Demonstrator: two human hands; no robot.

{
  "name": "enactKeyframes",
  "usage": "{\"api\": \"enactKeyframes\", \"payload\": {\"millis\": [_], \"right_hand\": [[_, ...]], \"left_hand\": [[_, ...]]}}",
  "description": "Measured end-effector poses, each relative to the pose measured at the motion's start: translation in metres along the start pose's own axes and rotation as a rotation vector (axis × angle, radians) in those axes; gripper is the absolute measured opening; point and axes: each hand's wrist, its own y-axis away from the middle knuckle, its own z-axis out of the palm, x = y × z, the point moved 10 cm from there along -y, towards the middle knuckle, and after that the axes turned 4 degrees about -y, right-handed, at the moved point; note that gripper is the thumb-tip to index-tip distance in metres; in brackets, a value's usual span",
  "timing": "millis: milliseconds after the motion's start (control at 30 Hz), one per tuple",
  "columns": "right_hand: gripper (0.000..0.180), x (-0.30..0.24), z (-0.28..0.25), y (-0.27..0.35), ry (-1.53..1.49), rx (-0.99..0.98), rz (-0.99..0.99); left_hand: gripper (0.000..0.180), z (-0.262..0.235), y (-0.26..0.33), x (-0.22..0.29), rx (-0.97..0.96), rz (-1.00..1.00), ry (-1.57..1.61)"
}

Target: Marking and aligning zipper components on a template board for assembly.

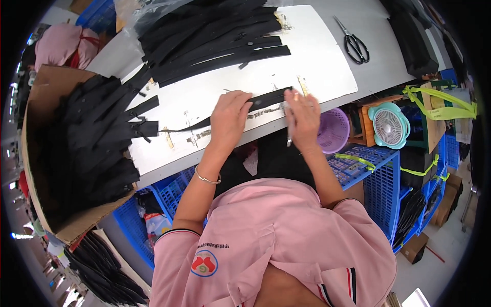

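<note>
A black zipper strip (271, 99) lies along the near edge of a white board (327, 66). My left hand (231, 115) rests over its middle, fingers close together and pressing it to the board. At its right end is my right hand (304, 115), slightly blurred, with fingers bent around a slim silvery pen-like tool (290, 134) that points down toward me. Whether those fingertips also pinch the strip I cannot tell. Dark marks and yellowish tape patches show on the board around the strip.
Many black zipper strips (204, 41) are heaped at the board's far side. More fill a cardboard box (48, 97) on the left. Black-handled scissors (355, 48) lie at the right. Beyond the table edge are a purple basket (335, 130), a small teal fan (391, 125) and blue crates (381, 189).
</note>
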Motion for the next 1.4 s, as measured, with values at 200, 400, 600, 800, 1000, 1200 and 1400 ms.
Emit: {"api": "enactKeyframes", "payload": {"millis": [200,400,600,800,1000,1200,1400], "right_hand": [[0.043,0.031,-0.011,0.01,0.082,0.053,0.012],[0.039,0.03,-0.009,0.013,0.096,0.088,0.006],[0.038,0.026,-0.008,0.012,0.118,0.054,-0.029],[0.036,0.023,-0.009,0.004,0.153,0.026,0.001],[0.027,-0.005,-0.008,-0.019,0.164,-0.022,0.065],[0.016,-0.063,0.062,-0.04,-0.741,-0.214,0.517],[0.017,-0.124,0.135,-0.056,-0.92,-0.385,0.488]], "left_hand": [[0.026,-0.048,0.04,-0.022,0.185,-0.011,-0.3],[0.049,-0.045,0.09,-0.044,0.02,-0.115,-0.362],[0.061,-0.072,0.107,-0.063,0.094,-0.242,-0.397],[0.065,-0.069,0.127,-0.067,0.0,-0.302,-0.416],[0.068,-0.074,0.124,-0.067,0.032,-0.276,-0.394],[0.071,-0.073,0.125,-0.065,0.046,-0.264,-0.441],[0.08,-0.077,0.123,-0.067,0.091,-0.3,-0.354]]}}
